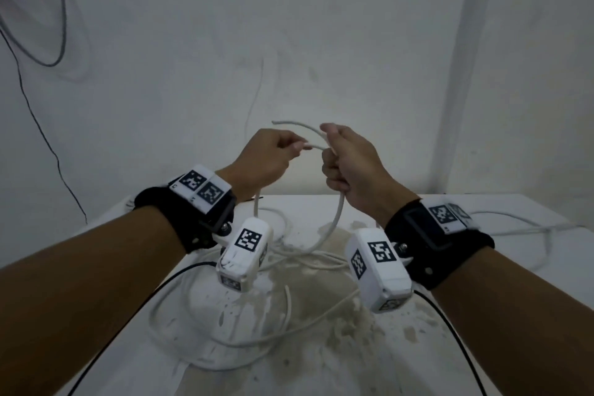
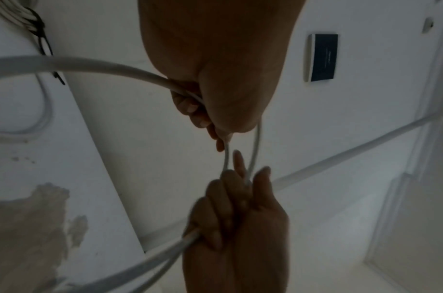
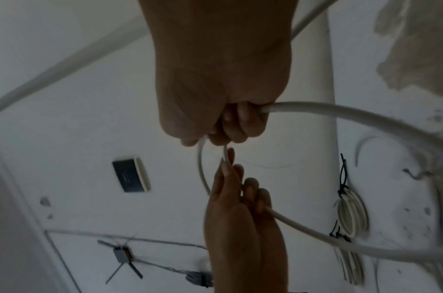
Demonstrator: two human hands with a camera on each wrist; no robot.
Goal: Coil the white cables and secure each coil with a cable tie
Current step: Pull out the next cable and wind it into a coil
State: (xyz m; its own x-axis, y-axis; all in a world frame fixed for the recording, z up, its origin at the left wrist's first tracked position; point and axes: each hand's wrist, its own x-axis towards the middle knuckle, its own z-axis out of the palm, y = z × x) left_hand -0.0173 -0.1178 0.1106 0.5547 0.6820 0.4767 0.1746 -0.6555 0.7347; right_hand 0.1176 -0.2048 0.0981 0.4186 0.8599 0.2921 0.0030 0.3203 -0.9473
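Above the table, both hands hold one white cable (image 1: 336,222). My right hand (image 1: 336,157) grips it in a fist; two strands leave the fist, and one drops in a loop toward the table. A short free end (image 1: 289,123) arcs up and left from that fist. My left hand (image 1: 291,148) pinches a strand just left of the right fist, and the cable runs on below its palm. In the left wrist view the left fingers (image 2: 195,111) curl round the cable (image 2: 90,63). The right wrist view shows the right fingers (image 3: 235,123) closed on the cable (image 3: 340,113). More of it lies in loose loops (image 1: 257,341) on the table.
The white table (image 1: 482,363) is stained and chipped in the middle. A finished coil (image 3: 350,214) bound with black ties lies on it. Another white cable (image 1: 514,225) trails off at the right. A dark wall panel (image 2: 323,57) and a white wall stand behind.
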